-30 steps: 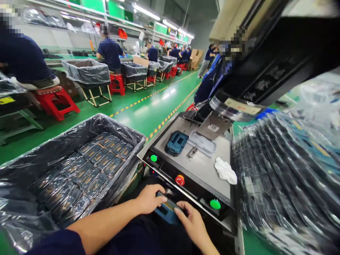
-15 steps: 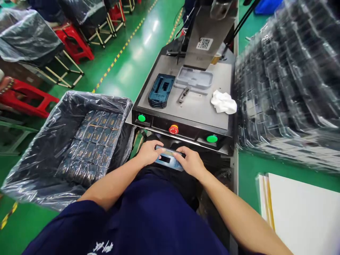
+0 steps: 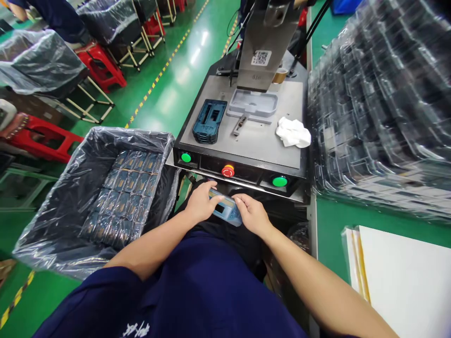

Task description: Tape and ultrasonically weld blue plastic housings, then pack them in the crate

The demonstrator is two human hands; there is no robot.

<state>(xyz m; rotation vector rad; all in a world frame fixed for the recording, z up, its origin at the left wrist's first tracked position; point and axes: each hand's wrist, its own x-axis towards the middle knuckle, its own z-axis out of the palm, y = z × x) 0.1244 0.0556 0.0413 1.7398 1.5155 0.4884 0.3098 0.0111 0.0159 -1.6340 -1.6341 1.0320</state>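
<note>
Between my two hands, in front of my lap, is a blue-grey plastic housing (image 3: 229, 212) with a dark rectangular window. My left hand (image 3: 203, 203) grips its left end, thumb lying across the face. At the other end, my right hand (image 3: 252, 213) pinches the corner with thumb and fingers. Just beyond stands a press machine with a metal bed (image 3: 260, 145). On that bed lie a stack of dark teal housings (image 3: 210, 121), a grey fixture tray (image 3: 253, 105), a small metal block (image 3: 241, 125) and a crumpled white cloth (image 3: 293, 132).
Left of me, a plastic-lined bin (image 3: 95, 136) holds rows of wrapped parts. Green buttons (image 3: 280, 181) and a red emergency stop (image 3: 228, 171) line the machine's front. Stacked clear trays (image 3: 377, 122) and white sheets (image 3: 405, 272) rest on the right. A co-worker's sleeve (image 3: 58, 19) shows far left.
The housing has tilted, its right end now lower, and more of its face shows. My left hand has turned with its thumb further over the face. The view has shifted slightly.
</note>
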